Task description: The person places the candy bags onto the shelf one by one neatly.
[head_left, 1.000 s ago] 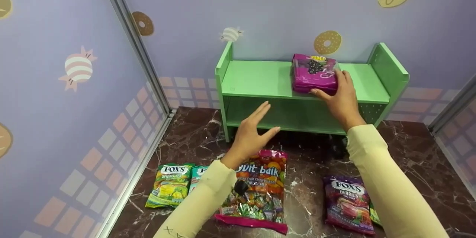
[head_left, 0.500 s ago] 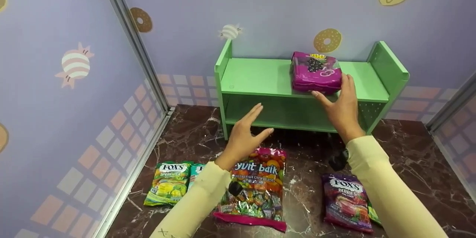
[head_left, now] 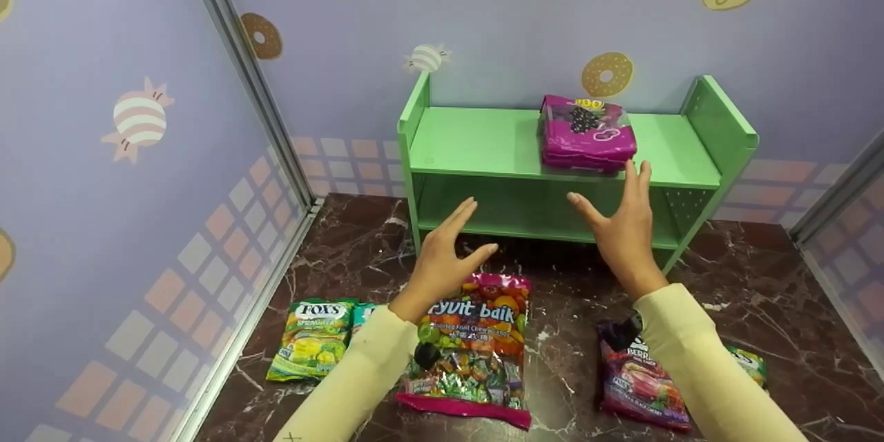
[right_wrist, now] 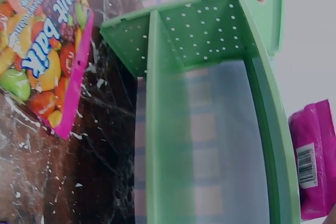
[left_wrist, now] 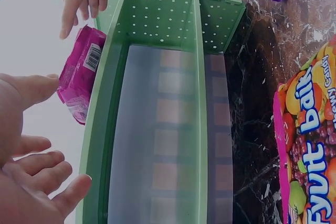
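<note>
A magenta candy pack [head_left: 587, 138] with dark berries printed on it lies on the top board of the green shelf [head_left: 476, 138], right of its middle. My right hand [head_left: 625, 235] is in front of the shelf, fingers spread, fingertips just below the pack's front right corner. Nothing is in its grasp. To the left, my left hand [head_left: 442, 259] hovers over the large Fyvit baik candy bag [head_left: 476, 359], thumb and fingers apart and holding nothing. In the right wrist view the pack [right_wrist: 315, 161] shows a barcode on its front side.
At the floor's left lie a green FOX'S bag [head_left: 314, 342] and a teal one [head_left: 361, 318], partly behind my left sleeve. A purple FOX'S Berries bag [head_left: 639, 387] and a green bag [head_left: 749, 362] lie right, partly covered by my right sleeve. Patterned walls [head_left: 124, 235] enclose the space.
My right hand has let go of the magenta pack and drawn back down toward me. The pack stays on the top board. My left hand has shifted slightly left and down.
</note>
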`<state>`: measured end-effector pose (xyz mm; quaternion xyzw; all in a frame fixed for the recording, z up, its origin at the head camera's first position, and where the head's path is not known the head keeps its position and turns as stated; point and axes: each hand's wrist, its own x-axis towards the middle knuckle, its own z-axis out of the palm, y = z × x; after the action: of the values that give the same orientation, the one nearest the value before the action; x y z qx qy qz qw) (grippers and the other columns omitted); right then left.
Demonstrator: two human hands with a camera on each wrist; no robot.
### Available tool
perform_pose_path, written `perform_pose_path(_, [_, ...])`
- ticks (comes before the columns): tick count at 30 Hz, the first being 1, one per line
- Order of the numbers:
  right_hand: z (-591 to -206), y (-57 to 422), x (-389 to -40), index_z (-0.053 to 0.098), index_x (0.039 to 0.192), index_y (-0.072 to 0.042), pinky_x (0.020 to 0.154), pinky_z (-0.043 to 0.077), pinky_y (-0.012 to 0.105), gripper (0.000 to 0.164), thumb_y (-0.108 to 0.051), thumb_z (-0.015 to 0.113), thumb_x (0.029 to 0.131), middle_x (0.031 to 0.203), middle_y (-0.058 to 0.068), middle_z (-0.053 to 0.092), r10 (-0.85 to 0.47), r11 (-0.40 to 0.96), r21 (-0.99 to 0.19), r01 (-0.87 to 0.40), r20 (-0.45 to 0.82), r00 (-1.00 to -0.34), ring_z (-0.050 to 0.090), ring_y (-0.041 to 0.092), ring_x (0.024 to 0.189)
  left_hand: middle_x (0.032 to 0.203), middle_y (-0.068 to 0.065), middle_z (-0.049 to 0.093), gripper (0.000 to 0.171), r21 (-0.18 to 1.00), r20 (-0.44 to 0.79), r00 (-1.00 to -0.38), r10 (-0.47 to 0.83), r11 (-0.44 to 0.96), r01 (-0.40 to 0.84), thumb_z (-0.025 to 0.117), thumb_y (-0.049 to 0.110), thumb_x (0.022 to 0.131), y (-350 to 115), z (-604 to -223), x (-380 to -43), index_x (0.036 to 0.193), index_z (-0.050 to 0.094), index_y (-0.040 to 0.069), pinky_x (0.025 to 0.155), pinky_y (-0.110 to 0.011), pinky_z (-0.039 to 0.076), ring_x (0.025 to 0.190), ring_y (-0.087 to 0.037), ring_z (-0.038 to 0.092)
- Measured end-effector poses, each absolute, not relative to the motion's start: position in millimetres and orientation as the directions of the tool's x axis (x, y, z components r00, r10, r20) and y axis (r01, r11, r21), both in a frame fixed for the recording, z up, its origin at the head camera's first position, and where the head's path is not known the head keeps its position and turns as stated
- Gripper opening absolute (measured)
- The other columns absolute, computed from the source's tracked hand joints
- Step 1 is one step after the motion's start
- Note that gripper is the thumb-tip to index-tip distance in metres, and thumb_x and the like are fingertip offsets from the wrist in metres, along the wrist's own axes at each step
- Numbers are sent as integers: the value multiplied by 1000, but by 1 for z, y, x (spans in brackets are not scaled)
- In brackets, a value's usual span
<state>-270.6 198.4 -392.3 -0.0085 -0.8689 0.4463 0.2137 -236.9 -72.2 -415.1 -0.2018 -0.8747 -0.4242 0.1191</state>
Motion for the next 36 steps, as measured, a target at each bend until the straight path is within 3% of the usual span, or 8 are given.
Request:
perform_pose_path(14, [-416, 191, -248, 11, 157, -10, 119, 20, 55, 107, -57, 69, 81, 164, 11, 0, 141, 590, -785, -188, 329, -934, 13, 35, 149, 159, 3, 28, 72, 681, 366, -890, 272, 573, 455, 64, 41, 92, -81, -424, -227, 152, 31, 19, 116, -45, 33, 144, -20, 33])
perform_pose_path(36, [-445, 171, -218, 14, 156, -14, 117, 21, 58, 103, -58, 68, 81, 165, 7, 2, 49, 600, -782, -172, 250, -967, 12, 36, 150, 160, 5, 25, 75, 690, 325, -915, 238, 602, 401, 66, 42, 90, -92, -440, -214, 153, 30, 22, 115, -49, 32, 144, -23, 34])
